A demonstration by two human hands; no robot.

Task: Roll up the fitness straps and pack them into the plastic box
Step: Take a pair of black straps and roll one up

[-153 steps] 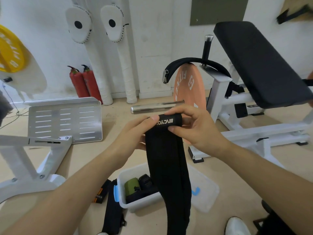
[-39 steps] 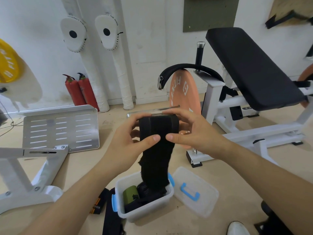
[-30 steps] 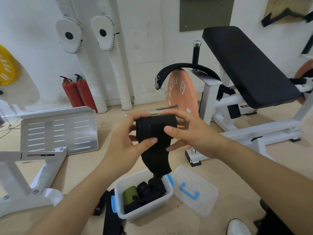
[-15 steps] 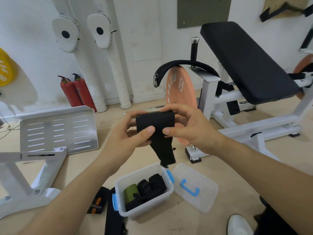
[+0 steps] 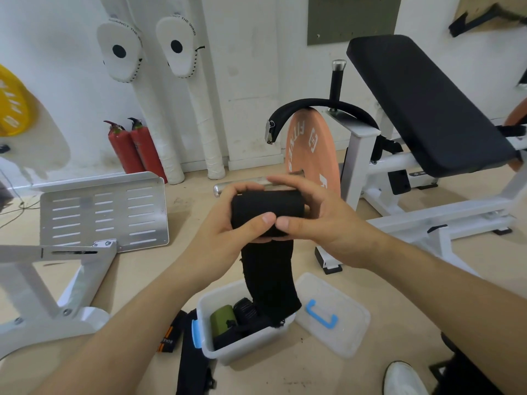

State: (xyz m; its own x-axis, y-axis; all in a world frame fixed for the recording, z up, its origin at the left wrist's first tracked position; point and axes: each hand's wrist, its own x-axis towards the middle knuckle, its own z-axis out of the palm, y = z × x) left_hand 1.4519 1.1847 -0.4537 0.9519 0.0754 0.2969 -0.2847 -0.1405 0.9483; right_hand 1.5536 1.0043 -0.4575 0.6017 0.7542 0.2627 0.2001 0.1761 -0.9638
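Both hands grasp one black strap (image 5: pixel 266 208) in the air. The left hand (image 5: pixel 225 226) curls round the roll's left end and the right hand (image 5: pixel 322 220) round its right end, thumbs meeting on the front. The strap's unrolled tail hangs straight down to the right rim of the open box (image 5: pixel 248 349) on the floor; contact there cannot be told. A green roll (image 5: pixel 222 320) and black rolls lie inside. The lid (image 5: pixel 342 334) lies flat just beside the box's right edge. Two loose straps (image 5: pixel 171 336) lie against its left edge. Floor shows between these and the white frame (image 5: pixel 71 280). A bench (image 5: pixel 427 104) stands far right.
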